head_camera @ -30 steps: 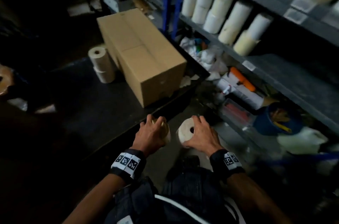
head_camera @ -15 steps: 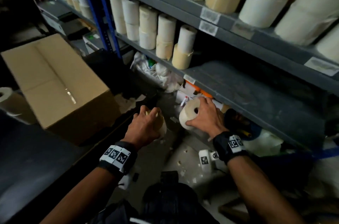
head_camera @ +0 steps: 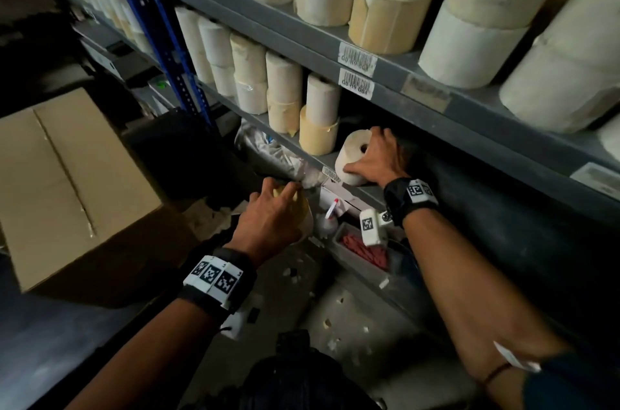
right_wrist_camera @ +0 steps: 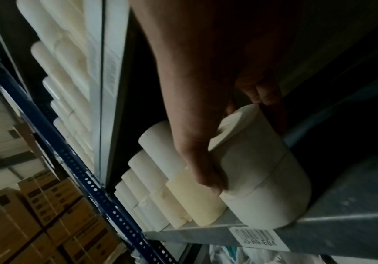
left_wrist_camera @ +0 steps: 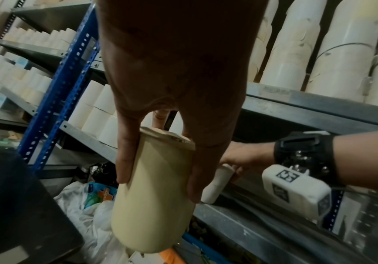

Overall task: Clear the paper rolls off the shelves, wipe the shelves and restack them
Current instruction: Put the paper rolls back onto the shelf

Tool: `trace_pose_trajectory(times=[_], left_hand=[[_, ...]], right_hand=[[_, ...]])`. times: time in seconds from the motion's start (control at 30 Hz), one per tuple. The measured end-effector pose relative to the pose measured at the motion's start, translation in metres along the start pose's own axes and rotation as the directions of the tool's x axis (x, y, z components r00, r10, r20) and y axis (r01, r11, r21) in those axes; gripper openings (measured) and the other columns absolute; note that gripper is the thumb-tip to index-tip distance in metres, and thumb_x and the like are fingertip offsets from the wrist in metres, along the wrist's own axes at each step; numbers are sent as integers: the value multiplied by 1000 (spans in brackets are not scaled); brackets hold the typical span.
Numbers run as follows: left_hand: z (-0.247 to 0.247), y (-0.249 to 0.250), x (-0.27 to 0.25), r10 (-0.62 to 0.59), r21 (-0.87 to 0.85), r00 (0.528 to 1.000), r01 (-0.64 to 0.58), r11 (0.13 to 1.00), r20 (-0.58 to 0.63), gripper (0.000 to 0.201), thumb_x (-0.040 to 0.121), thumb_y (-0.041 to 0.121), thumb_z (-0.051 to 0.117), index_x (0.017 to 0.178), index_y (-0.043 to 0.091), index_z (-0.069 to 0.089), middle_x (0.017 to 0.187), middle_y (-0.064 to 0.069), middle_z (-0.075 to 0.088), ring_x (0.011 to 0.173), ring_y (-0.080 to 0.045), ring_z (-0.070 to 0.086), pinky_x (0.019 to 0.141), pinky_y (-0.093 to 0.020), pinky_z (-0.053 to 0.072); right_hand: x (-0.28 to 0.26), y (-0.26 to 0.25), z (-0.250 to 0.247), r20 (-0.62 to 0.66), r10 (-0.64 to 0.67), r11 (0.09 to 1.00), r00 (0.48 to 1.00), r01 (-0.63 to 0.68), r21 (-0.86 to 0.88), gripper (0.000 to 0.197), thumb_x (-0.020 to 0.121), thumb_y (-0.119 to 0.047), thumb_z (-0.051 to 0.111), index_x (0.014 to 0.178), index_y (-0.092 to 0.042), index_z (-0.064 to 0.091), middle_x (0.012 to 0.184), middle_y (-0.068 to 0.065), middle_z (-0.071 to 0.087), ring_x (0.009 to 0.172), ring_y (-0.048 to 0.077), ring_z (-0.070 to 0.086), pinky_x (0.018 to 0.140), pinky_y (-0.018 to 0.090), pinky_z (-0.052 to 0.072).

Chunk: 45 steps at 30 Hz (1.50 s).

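- since half a second ago: right hand (head_camera: 375, 158) has carried its white roll (head_camera: 354, 154) up from below the shelf edge onto the grey shelf (head_camera: 503, 208).
- right hand: fingers curled over the roll's top, thumb down its side; roll base touching the shelf lip, just beside the stacked rolls (head_camera: 318, 121).
- left hand (head_camera: 271, 218): fingers wrapped round a yellow roll (left_wrist_camera: 154, 196), held below the shelf.
- cardboard box (head_camera: 67, 181): to the left, well apart.
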<state>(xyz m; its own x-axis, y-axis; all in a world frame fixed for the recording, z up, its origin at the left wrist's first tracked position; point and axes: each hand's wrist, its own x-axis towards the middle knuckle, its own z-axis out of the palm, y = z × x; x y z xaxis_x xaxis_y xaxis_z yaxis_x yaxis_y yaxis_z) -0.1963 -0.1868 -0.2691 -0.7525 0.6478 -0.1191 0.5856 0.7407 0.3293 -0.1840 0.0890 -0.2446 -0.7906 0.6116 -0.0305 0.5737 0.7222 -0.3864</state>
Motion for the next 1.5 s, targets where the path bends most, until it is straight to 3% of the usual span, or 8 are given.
trace_pose_trajectory(times=[0.33, 0.47, 0.67, 0.9, 1.1, 1.27, 1.4, 1.5], left_hand=[[-20, 17, 37, 57, -39, 998, -58, 998, -40, 98, 70, 48, 91, 148, 44, 32, 141, -7, 37, 120, -39, 54, 88, -55, 59], [-34, 40, 60, 128, -137, 981, -148, 980, -145, 112, 63, 55, 92, 153, 34, 29, 137, -8, 46, 115, -37, 62, 90, -57, 58], [-45, 85, 100, 133, -220, 949, -200, 955, -286, 114, 64, 51, 94, 154, 19, 32, 137, -11, 52, 117, -38, 60, 93, -48, 54], [-26, 112, 146, 87, -273, 911, -210, 939, -403, 107, 63, 72, 81, 145, 17, 40, 130, -7, 56, 114, -34, 56, 84, -52, 57], [5, 98, 157, 115, -398, 869, -334, 854, -482, 124, 73, 65, 84, 162, 5, 22, 149, -18, 50, 131, -35, 49, 110, -46, 44], [50, 62, 151, 108, -605, 909, -353, 714, -403, 92, 80, 45, 88, 157, 23, 41, 149, -1, 58, 135, -20, 56, 110, -49, 49], [51, 59, 155, 147, -595, 900, -386, 705, -410, 85, 85, 40, 86, 156, 24, 44, 147, -1, 61, 133, -14, 55, 113, -38, 46], [53, 57, 166, 164, -587, 913, -369, 720, -372, 87, 85, 50, 83, 157, 28, 40, 148, 0, 59, 135, -17, 56, 113, -44, 47]], right_hand=[[-3, 38, 28, 29, 39, 935, 999, -47, 351, 133, 64, -35, 98, 165, -18, 13, 166, 13, 31, 152, 34, 28, 123, 46, 27], [-43, 65, 46, 12, 95, 902, 995, -92, 422, 128, 57, -60, 89, 160, -34, 18, 162, 8, 39, 141, 33, 47, 113, 54, 45], [-75, 88, 48, 28, 87, 926, 996, -92, 367, 124, 69, -45, 93, 162, -33, 12, 164, 12, 35, 143, 35, 46, 115, 51, 43], [-57, 93, 27, -63, 46, 912, 997, -16, 410, 112, 75, -25, 93, 163, -20, 24, 158, 8, 44, 117, 25, 64, 99, 41, 54], [-19, 78, 25, -41, 12, 936, 999, 3, 351, 103, 79, -26, 87, 161, -13, 25, 156, 20, 45, 134, 39, 53, 109, 54, 48], [4, 73, 39, 61, 13, 895, 998, -39, 444, 103, 64, -63, 80, 151, -26, 38, 147, 10, 57, 133, 32, 56, 108, 51, 49], [11, 77, 49, 76, -22, 877, 997, -17, 479, 91, 75, -52, 84, 151, -20, 45, 145, 6, 60, 133, 25, 56, 112, 45, 47], [16, 81, 54, 20, -10, 872, 1000, -1, 489, 89, 67, -63, 77, 143, -25, 52, 136, 6, 66, 126, 26, 61, 105, 50, 51]])
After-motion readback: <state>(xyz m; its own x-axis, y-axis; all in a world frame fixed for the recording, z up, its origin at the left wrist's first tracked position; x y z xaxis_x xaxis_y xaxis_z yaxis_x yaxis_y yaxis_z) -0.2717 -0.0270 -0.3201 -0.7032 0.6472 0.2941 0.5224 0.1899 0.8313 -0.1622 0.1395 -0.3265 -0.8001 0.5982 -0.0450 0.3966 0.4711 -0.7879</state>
